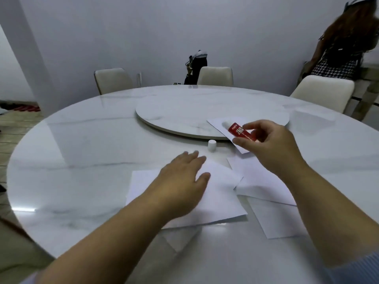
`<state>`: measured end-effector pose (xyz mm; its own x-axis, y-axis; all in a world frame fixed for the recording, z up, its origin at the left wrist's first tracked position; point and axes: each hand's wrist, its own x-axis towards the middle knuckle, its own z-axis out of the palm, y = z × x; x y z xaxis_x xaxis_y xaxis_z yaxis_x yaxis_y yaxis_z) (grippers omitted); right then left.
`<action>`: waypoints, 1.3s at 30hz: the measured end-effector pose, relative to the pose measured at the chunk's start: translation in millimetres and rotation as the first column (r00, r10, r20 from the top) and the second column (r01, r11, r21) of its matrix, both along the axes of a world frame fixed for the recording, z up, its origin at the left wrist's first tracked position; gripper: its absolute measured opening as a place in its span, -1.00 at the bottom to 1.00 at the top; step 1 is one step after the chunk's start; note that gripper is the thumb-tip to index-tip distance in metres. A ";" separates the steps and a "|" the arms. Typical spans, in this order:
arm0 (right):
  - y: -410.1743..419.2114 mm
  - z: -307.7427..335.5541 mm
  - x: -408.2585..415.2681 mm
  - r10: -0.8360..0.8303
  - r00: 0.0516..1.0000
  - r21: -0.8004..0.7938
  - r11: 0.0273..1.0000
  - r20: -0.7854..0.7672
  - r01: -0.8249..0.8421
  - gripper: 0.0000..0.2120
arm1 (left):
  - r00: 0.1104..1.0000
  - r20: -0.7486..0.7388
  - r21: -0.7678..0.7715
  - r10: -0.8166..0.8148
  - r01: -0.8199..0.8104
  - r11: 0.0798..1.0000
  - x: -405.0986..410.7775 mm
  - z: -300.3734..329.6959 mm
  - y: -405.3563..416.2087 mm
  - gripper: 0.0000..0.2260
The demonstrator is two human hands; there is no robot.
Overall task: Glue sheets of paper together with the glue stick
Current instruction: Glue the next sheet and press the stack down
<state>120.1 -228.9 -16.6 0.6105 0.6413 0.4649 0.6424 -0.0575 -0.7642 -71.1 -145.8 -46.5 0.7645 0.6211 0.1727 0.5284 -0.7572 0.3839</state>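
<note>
My right hand (270,144) holds a red glue stick (241,133) uncapped, its white tip pointing up-left over a small sheet (219,124) that lies partly on the turntable. The stick's white cap (212,145) stands upright on the table. My left hand (184,181) rests flat, fingers apart, on a white paper sheet (221,197) in front of me. Two more white sheets lie to the right, one (260,181) under my right wrist and one (276,220) nearer the table edge.
The round marble table (82,160) carries a raised marble turntable (174,111) in its middle. Three pale chairs (114,79) stand around the far side. A person (346,48) stands at the far right by a counter. A dark bag (195,68) sits behind the middle chair.
</note>
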 end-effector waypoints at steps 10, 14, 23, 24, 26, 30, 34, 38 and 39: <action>8.2 -35.6 -13.5 0.152 0.974 -0.038 0.986 -0.171 -0.161 -0.88 | 0.965 -0.257 0.051 -0.043 0.058 0.997 26.7 -38.5 -8.7 -0.50; 8.0 -35.0 -17.1 0.185 0.981 -0.143 0.971 -0.062 -0.192 -0.90 | 0.960 -0.276 0.040 -0.047 0.061 0.997 26.0 -36.3 -9.8 -0.51; -38.3 -16.2 -38.8 0.337 0.941 -0.294 0.896 -0.039 -0.333 -0.88 | 0.958 -0.284 0.041 -0.047 0.061 0.997 26.4 -36.2 -9.5 -0.50; -41.6 -15.6 -39.3 0.356 0.932 -0.301 0.884 -0.065 -0.358 -0.88 | 0.958 -0.284 0.044 -0.047 0.062 0.997 26.1 -36.9 -9.5 -0.50; -45.0 -14.8 -36.7 0.404 0.893 -0.208 0.873 -0.198 -0.441 -0.92 | 0.957 -0.287 0.048 -0.050 0.066 0.997 25.5 -35.9 -10.3 -0.50; -46.4 -14.1 -14.1 0.419 0.761 0.399 0.888 -0.495 -0.229 -0.82 | 0.916 -0.365 0.015 -0.164 0.182 0.983 21.0 -23.8 -8.4 -0.51; -48.2 -18.2 -0.2 0.334 0.725 0.521 0.852 -0.603 0.040 -0.87 | 0.731 -0.503 -0.223 -0.461 0.405 0.887 -0.5 7.1 10.8 -0.44; -43.9 -20.8 -7.6 0.339 0.761 0.514 0.858 -0.553 -0.008 -0.86 | 0.963 -0.266 -0.001 0.031 -0.033 0.999 -7.0 2.5 18.8 -0.50; -42.5 -21.8 -10.8 0.318 0.800 0.480 0.876 -0.508 -0.044 -0.82 | 0.951 -0.276 0.054 0.137 -0.126 0.990 -5.9 -3.5 14.1 -0.46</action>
